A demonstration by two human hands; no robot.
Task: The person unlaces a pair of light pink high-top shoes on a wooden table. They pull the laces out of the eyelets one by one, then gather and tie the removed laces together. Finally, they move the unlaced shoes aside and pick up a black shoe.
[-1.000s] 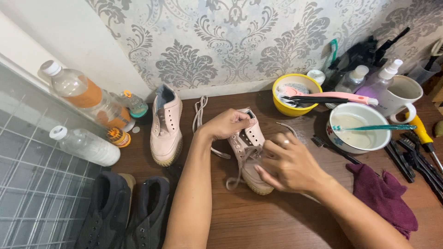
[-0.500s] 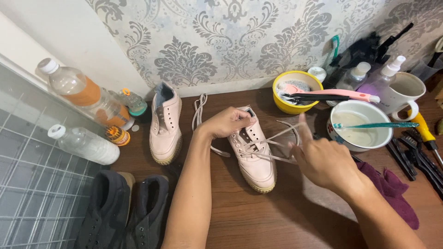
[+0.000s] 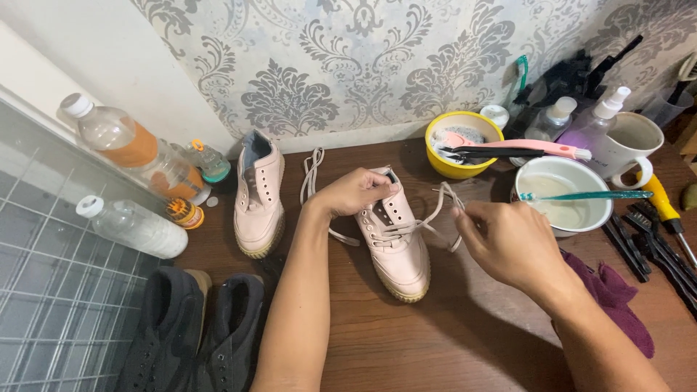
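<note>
A pale pink sneaker (image 3: 398, 250) lies on the dark wooden table, toe toward me. My left hand (image 3: 353, 192) grips its heel and collar. To the shoe's right, my right hand (image 3: 508, 243) pinches its cream shoelace (image 3: 435, 210) and holds it stretched out sideways from the eyelets. A second pink sneaker (image 3: 259, 194), without a lace, stands to the left. A loose lace (image 3: 312, 170) lies between the two shoes near the wall.
A yellow bowl (image 3: 462, 145) with brushes and a white bowl (image 3: 563, 199) with a teal toothbrush sit at the right. Spray bottles, a mug (image 3: 639, 141), tools and a purple cloth (image 3: 610, 294) lie further right. Plastic bottles (image 3: 131, 149) and black shoes (image 3: 192, 330) occupy the left.
My right hand has moved from on top of the shoe out to the right, drawing the lace sideways through the eyelets. My left hand has stayed on the heel.
</note>
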